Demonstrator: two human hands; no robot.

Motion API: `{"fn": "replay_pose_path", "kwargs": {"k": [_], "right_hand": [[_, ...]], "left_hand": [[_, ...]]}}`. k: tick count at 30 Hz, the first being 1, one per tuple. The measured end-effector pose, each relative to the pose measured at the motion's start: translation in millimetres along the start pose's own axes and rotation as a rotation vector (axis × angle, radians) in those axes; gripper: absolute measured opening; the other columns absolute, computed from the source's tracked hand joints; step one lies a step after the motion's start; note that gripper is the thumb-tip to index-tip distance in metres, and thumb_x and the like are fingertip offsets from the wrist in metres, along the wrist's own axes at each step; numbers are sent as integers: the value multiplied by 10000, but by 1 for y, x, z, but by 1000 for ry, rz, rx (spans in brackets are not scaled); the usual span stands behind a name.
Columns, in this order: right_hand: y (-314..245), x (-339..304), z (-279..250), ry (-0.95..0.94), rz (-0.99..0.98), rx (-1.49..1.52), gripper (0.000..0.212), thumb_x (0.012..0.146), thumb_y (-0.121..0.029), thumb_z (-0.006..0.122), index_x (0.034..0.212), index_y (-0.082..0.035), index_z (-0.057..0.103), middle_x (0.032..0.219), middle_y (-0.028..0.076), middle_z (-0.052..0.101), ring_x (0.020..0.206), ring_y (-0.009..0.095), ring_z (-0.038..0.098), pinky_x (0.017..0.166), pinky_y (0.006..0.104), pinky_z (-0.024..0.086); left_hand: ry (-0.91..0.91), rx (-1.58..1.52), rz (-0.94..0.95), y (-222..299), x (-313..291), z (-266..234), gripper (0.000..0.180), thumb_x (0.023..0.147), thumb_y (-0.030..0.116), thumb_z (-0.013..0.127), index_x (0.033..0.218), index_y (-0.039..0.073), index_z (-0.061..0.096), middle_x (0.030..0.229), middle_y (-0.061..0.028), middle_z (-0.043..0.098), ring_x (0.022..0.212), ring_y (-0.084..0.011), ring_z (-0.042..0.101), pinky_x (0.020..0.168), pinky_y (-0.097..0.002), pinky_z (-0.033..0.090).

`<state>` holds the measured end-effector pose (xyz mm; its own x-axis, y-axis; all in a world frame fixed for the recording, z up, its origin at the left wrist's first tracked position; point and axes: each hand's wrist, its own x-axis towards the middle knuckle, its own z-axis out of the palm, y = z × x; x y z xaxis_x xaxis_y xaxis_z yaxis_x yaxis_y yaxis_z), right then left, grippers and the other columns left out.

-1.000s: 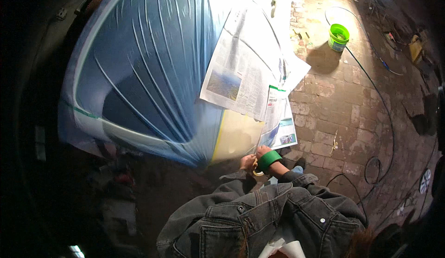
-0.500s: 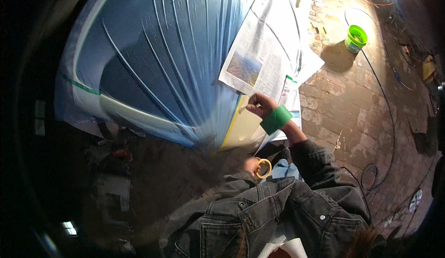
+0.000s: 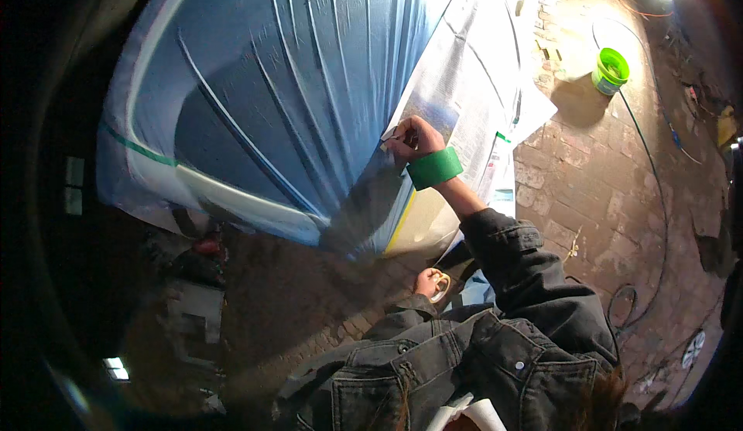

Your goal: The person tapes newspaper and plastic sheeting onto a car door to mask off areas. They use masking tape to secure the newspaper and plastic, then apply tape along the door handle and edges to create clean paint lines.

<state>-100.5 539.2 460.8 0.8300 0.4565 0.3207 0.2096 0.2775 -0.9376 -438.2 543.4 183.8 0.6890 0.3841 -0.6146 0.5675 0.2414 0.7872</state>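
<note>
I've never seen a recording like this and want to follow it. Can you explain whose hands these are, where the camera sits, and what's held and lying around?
There is no machine: these are a person's own bare hands. The view comes from the left of two fisheye cameras on their head, looking down, so straight edges bend near the rim.

The left hand holds a yellowish ring, apparently tape. The right hand is at the edge of a newspaper; whether it pinches the paper is hard to tell. A green ring, apparently another roll, circles that wrist.

The newspaper lies over a large object covered in blue plastic film. Below it shows a cream panel. Right of that, a green bucket stands on the brick floor.
</note>
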Motion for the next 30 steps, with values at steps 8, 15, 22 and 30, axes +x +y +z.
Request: {"fn": "replay_pose_path", "kwargs": {"k": [8,15,22,30], "right_hand": [[-7,4,-11,110,-5,-99,460,685,-238,862,901,-65,494,728,73,601,625,192,592,599,325,495],[5,20,-22,-98,104,-23,502,633,-284,892,856,-82,490,708,67,584,640,185,580,607,328,482],[-8,6,-11,-107,-96,-242,668,576,-322,911,974,-47,451,917,146,516,803,319,569,712,394,482],[-27,35,-59,326,-105,-314,263,867,-192,673,1016,-30,529,955,164,599,825,332,613,726,402,506]], "left_hand": [[-42,347,55,33,-12,-6,81,933,16,517,959,20,594,869,-100,665,666,-137,645,484,-233,465],[-396,694,856,43,-1,-14,90,941,24,508,964,22,595,895,-90,666,719,-144,657,498,-243,478],[-336,542,95,88,-20,16,104,934,35,520,984,17,609,926,-87,678,745,-131,645,547,-246,480],[-345,445,-93,117,20,43,119,945,58,524,1039,15,583,950,-88,667,710,-124,608,584,-254,488]]}}
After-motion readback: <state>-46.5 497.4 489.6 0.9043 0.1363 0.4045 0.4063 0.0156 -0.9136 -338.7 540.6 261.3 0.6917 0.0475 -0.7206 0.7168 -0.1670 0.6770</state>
